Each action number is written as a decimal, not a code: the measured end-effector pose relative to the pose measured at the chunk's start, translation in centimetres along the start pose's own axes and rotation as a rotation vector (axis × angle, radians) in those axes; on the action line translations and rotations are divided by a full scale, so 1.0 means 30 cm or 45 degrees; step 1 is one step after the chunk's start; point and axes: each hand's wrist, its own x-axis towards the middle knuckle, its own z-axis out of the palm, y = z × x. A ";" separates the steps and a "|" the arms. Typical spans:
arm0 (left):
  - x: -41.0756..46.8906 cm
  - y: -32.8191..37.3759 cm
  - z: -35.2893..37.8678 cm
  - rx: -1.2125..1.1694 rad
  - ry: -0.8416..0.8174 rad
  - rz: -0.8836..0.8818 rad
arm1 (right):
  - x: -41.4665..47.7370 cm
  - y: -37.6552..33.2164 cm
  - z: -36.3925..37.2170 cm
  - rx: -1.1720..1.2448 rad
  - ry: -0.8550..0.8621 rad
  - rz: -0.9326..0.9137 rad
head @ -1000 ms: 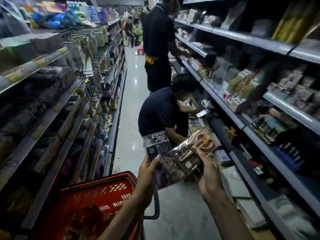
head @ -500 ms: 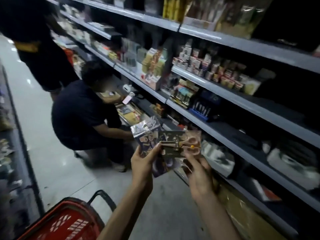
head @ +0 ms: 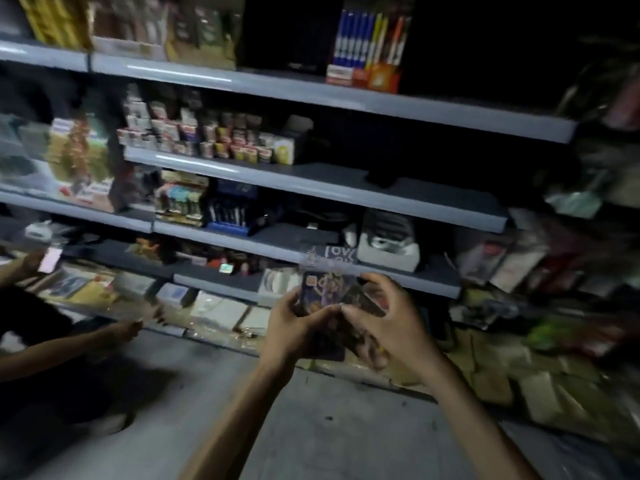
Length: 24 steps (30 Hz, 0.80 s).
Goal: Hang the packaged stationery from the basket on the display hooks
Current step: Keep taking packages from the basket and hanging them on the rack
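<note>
Head view, shop aisle. Both hands are raised side by side in front of the lower tiers of the shelves [head: 346, 194]. The left hand [head: 294, 323] grips the packs [head: 327, 292] at their left edge, thumb across the printed front and fingers curled behind. The right hand [head: 393, 327] grips the same packs from the right, fingers curled over the upper corner, its thumb near the left thumb. The packs stand roughly upright with the clear header topmost; blur hides how many there are. At far left another person's arm [head: 69, 344] extends toward the bottom shelf, with a phone [head: 50, 259] held above it. Boxed pens [head: 367, 46] stand on the top shelf. The floor [head: 346, 427] is grey.
</note>
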 end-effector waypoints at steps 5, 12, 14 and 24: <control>-0.018 0.034 0.316 -0.062 -0.193 0.015 | -0.065 0.148 -0.248 0.139 0.150 0.083; -0.012 0.041 0.765 -0.177 -0.294 0.092 | -0.176 0.378 -0.619 0.328 0.410 0.154; -0.005 0.052 0.882 -0.113 -0.263 0.134 | -0.201 0.445 -0.724 0.361 0.469 0.188; 0.040 0.105 1.323 -0.008 -0.361 0.255 | -0.237 0.612 -1.150 0.675 0.898 0.168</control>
